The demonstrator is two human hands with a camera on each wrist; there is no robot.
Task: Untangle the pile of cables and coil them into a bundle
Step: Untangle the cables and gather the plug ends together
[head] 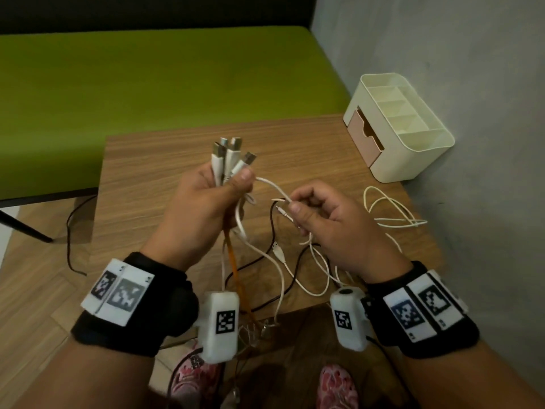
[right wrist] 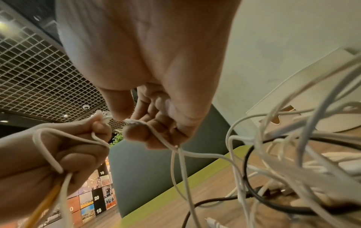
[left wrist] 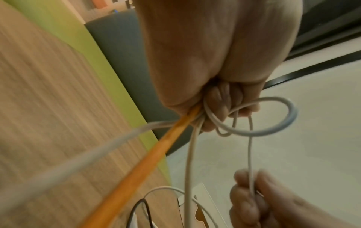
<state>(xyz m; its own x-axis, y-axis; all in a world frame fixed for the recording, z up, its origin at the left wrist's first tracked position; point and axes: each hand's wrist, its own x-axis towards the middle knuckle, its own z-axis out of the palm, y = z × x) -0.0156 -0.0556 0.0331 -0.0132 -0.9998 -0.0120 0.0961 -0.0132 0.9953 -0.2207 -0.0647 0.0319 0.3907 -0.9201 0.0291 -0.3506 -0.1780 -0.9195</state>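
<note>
Gathering plug ends (head: 229, 154), the left hand (head: 206, 202) is gripping several cables while the right hand (head: 321, 216) is pinching one white cable (head: 272, 187). Beside the organizer (head: 401, 125), loose cables (head: 386, 211) are lying uncoiled on the surface (head: 177, 154), so most work looks undone.

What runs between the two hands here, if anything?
A thin white cable spans the gap, from the left hand, which grips the plug ends, to the right hand, which pinches it. The head view shows it best.

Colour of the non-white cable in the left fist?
Orange cable; clearest in the left wrist view.
</note>
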